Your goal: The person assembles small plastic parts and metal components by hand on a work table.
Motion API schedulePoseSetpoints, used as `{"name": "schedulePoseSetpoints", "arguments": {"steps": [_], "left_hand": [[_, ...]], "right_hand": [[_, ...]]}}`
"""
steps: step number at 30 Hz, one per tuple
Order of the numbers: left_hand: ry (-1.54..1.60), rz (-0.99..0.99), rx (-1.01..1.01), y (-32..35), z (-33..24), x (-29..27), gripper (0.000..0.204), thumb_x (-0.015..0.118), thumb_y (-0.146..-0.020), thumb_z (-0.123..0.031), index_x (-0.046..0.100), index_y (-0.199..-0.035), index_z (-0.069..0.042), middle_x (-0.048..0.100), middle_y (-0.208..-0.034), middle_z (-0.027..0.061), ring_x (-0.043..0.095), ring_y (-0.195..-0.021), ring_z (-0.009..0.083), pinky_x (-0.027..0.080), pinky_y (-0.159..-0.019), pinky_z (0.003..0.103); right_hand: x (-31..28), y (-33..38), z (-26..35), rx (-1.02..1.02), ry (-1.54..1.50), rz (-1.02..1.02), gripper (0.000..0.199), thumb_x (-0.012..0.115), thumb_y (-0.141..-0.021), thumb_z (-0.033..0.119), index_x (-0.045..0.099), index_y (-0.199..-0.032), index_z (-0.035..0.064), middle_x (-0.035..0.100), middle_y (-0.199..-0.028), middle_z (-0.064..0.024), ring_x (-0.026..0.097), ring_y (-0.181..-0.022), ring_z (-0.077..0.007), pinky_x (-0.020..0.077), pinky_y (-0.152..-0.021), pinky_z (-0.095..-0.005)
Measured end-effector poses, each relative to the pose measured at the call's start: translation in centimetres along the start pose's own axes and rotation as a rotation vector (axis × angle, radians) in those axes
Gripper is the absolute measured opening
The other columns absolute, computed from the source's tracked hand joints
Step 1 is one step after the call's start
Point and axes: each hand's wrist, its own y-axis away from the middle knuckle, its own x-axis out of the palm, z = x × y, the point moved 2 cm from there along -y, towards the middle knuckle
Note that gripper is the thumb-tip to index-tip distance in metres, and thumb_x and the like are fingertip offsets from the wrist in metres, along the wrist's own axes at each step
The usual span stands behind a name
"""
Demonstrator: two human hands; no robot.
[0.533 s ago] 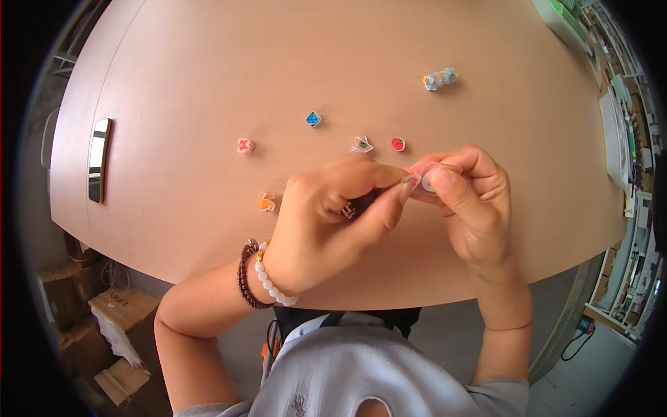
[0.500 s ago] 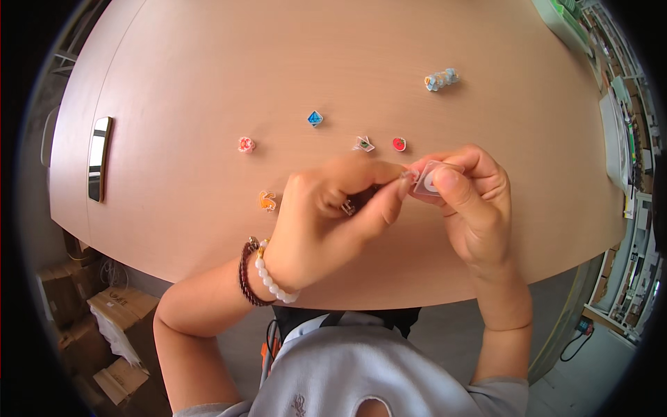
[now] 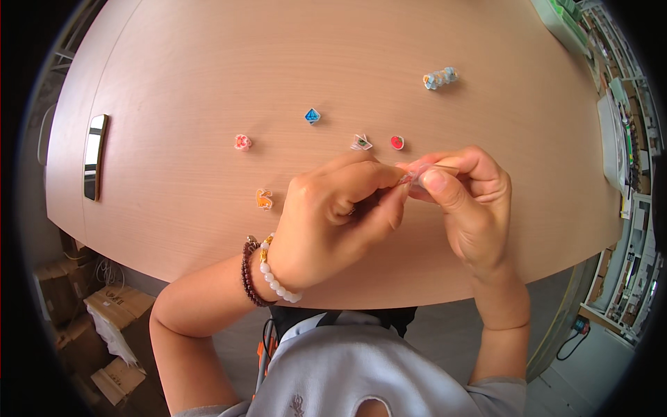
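Observation:
My left hand (image 3: pixel 333 198) comes across to the middle of the table, thumb and forefinger pinched on a small clear piece with red marks (image 3: pixel 406 178). Facing it, my right hand (image 3: pixel 472 201) grips a thin clear plastic piece (image 3: pixel 421 175) between thumb and fingers. The two pieces meet at the fingertips; whether they are joined I cannot tell. Just beyond my hands lie a small clear piece with green (image 3: pixel 361 142) and a red round one (image 3: pixel 397 142). An orange animal-shaped piece (image 3: pixel 264 199) rests left of my left hand.
Farther off are a blue diamond-shaped piece (image 3: pixel 312 115), a pink flower-shaped piece (image 3: pixel 242 142) and a light-blue bumpy cylinder (image 3: pixel 440 78). A phone (image 3: pixel 96 158) lies near the table's left edge. Cardboard boxes (image 3: pixel 118 306) stand on the floor at lower left; shelving is at right.
The clear plastic piece in my right hand has turned from flat-on to nearly edge-on. My left fingertips stay pinched close against it. The view has shifted slightly.

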Motion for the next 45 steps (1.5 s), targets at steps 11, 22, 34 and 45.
{"name": "schedulePoseSetpoints", "arguments": {"steps": [11,22,34,45], "left_hand": [[0.046,0.014,-0.04,-0.1,0.3,-0.1,0.012,0.062,-0.077,-0.001,0.064,-0.088,0.0,0.055,-0.067,0.0077,0.053,-0.054,0.0131,0.042,-0.05,0.025],[-0.162,0.018,0.177,-0.4,-0.3,-0.4,0.011,0.061,-0.076,0.005,0.063,-0.086,0.003,0.056,-0.068,0.0065,0.051,-0.054,0.0095,0.039,-0.048,0.022],[-0.102,0.065,0.11,-0.2,-0.9,-0.4,0.01,0.06,-0.077,0.006,0.062,-0.086,0.003,0.055,-0.068,0.0065,0.05,-0.055,0.0102,0.037,-0.048,0.023],[-0.137,0.036,0.215,-0.1,-0.7,-0.2,0.01,0.06,-0.076,0.007,0.063,-0.086,0.004,0.055,-0.068,0.0078,0.051,-0.057,0.0109,0.037,-0.05,0.023]], "right_hand": [[0.1,0.3,1.0,-0.096,0.327,0.037,0.005,0.06,-0.083,-0.001,0.06,-0.086,-0.0047,0.066,-0.088,-0.0146,0.062,-0.082,-0.0133,0.0513,-0.074,-0.0244],[0.2,0.1,1.0,-0.012,0.224,0.017,0.003,0.06,-0.083,-0.002,0.059,-0.084,-0.0043,0.065,-0.087,-0.0142,0.061,-0.081,-0.0123,0.0504,-0.075,-0.0248],[0.1,0.8,1.9,-0.207,0.588,0.095,0.002,0.061,-0.081,-0.005,0.059,-0.081,-0.0039,0.065,-0.09,-0.013,0.061,-0.078,-0.0114,0.0503,-0.069,-0.0229],[0.1,0.8,1.6,-0.108,0.372,0.053,0.002,0.061,-0.081,-0.004,0.059,-0.08,-0.0042,0.066,-0.089,-0.0133,0.061,-0.076,-0.0102,0.0489,-0.064,-0.0199]]}}
